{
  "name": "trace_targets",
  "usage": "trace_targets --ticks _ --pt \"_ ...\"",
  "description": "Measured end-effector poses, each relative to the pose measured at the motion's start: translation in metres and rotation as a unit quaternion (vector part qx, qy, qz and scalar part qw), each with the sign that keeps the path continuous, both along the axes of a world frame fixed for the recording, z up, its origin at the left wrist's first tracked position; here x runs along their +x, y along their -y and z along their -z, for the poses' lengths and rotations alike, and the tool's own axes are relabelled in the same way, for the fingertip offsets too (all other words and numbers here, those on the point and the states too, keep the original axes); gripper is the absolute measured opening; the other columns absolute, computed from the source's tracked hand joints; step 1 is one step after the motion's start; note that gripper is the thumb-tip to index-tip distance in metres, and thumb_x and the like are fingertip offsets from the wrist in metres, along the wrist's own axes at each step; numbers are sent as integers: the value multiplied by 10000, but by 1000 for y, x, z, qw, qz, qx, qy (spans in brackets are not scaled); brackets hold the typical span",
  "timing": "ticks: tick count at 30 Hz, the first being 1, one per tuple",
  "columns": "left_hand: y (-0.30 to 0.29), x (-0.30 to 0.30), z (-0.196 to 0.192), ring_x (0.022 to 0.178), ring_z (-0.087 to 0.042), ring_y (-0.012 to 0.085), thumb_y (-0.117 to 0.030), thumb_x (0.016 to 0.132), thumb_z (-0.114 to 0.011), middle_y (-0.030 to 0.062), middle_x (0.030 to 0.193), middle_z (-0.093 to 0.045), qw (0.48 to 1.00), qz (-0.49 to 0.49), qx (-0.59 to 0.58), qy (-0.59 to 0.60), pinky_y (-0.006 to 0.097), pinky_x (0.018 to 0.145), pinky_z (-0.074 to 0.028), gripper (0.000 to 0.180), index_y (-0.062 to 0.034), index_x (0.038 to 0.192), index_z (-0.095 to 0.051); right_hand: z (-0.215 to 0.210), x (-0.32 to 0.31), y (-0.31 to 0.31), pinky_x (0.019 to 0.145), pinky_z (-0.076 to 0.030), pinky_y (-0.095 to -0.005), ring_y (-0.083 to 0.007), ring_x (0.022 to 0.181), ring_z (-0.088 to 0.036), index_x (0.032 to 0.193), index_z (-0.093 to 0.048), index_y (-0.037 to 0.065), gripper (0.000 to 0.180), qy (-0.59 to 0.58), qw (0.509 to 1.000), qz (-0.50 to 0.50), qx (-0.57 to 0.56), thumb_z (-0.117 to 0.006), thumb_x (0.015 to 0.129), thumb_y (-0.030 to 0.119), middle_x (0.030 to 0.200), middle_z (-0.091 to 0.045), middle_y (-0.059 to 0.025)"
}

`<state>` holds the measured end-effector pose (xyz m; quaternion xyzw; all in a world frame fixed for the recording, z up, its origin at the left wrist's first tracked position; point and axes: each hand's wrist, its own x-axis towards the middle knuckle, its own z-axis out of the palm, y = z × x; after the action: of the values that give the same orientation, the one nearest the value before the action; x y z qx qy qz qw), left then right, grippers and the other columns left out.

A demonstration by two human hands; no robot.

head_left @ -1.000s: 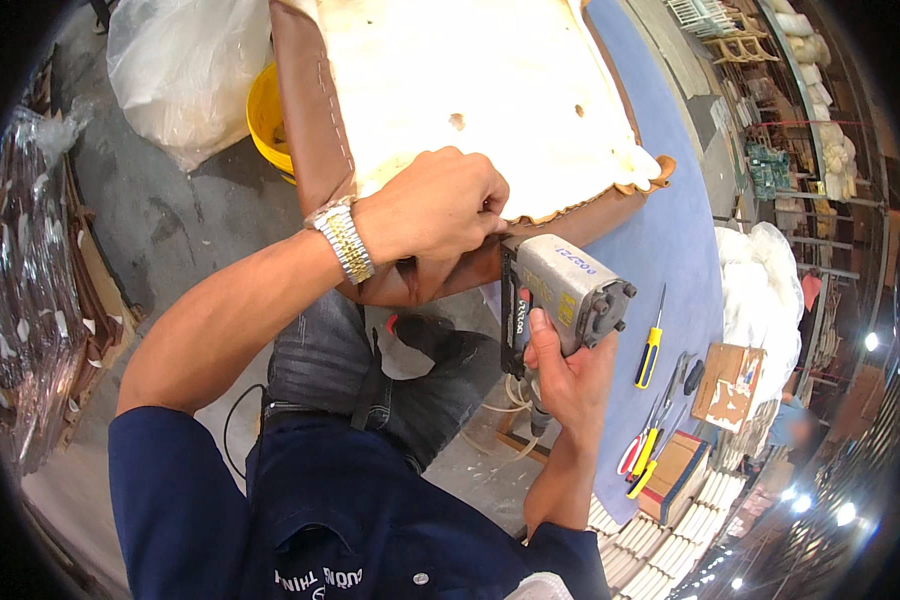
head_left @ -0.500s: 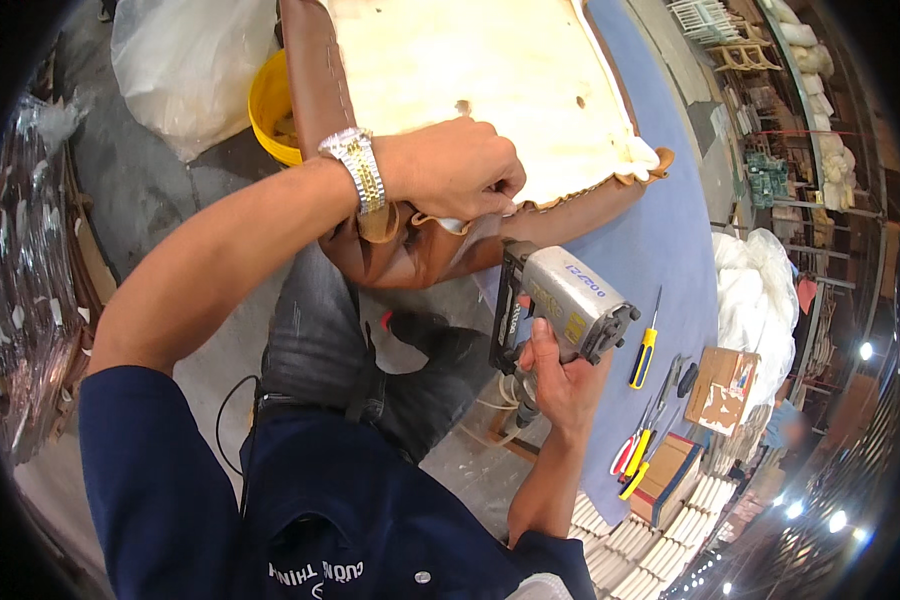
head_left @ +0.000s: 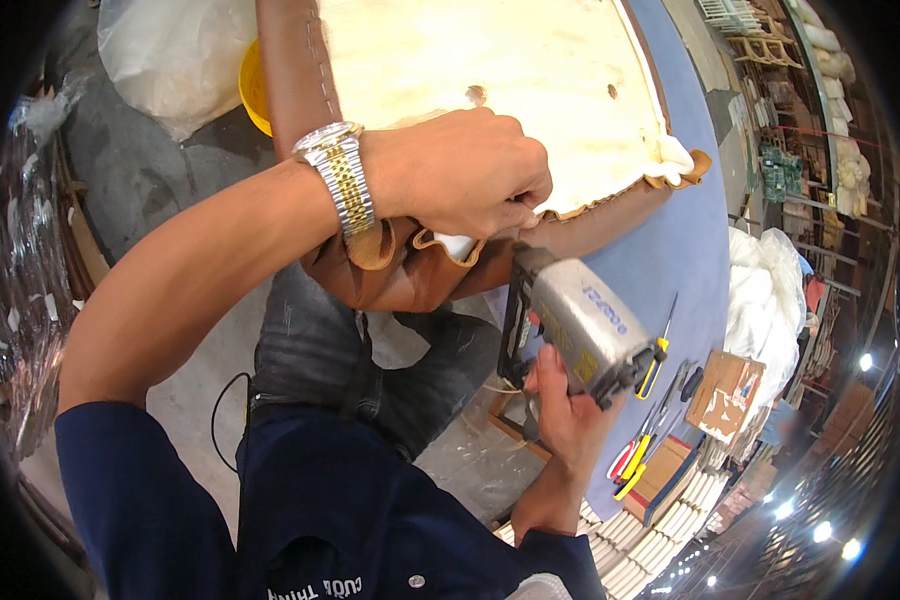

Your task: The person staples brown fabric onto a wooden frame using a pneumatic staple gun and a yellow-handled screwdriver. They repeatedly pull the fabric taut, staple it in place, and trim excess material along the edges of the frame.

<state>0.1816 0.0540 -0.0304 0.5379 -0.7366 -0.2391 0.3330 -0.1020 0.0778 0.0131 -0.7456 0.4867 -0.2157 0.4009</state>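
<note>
A seat panel with a pale wooden board (head_left: 490, 60) lies in front of me, with brown leather (head_left: 380, 280) wrapped round its edges and bunched in folds at the near left corner. My left hand (head_left: 460, 172), wearing a metal watch, is closed at the board's near edge and pinches the leather there; its fingertips are partly hidden. A silver and black staple gun (head_left: 590, 320) is gripped in my right hand (head_left: 570, 415), its nose close to the leather edge just right of my left fingers. White padding (head_left: 457, 246) shows between the folds.
On the blue tabletop (head_left: 630, 260) lie screwdrivers (head_left: 655, 368) and red-handled pliers (head_left: 625, 460), near a torn cardboard box (head_left: 725, 395). White plastic wrapping (head_left: 760, 290) sits beyond. At left stand a yellow bucket (head_left: 255, 90) and a clear plastic bag (head_left: 175, 60).
The panel appears slightly lower and nearer in view. My left hand keeps its pinch on the leather, and the staple gun has tilted and moved slightly down and right.
</note>
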Motion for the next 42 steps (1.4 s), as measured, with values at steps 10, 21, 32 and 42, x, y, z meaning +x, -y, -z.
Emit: trace_targets --ticks 10,21,32,42 --pt "-2 -6 4 653 -667 345 -220 900 -737 168 694 -676 1000 4 -19 -20 420 630 -505 205 -30 822 -737 -6 20 -6 855 -529 -379 -340 985 -692 1103 -703 -35 299 -11 1000 13 5 -810 837 53 1093 -685 -197" --pt "-55 -34 -52 692 -703 379 -580 914 -693 224 711 -692 957 -182 48 219 466 680 -552 607 24 869 -730 16 -17 -48 529 -461 -239 -76 625 -601 1186 -664 -73 248 204 977 32 56 -677 999 89 946 -738 -85" --pt "-40 -93 -12 808 -715 386 -307 874 -743 191 810 -718 975 -161 -43 149 505 764 -535 271 -40 887 -700 37 -81 -75 552 -484 -250 -96 611 -562 1348 -522 -64 360 227 972 48 37 -620 1011 12 1141 -716 -162" --pt "-25 -64 -3 1510 -398 360 -215 941 -702 180 1530 -542 994 -53 -47 88 564 1259 -234 302 -14 748 -586 40 -80 -32 572 -495 -261 -104 659 -593 1271 -576 -87 322 203 979 -13 17 -674 985 25 1059 -721 -158"
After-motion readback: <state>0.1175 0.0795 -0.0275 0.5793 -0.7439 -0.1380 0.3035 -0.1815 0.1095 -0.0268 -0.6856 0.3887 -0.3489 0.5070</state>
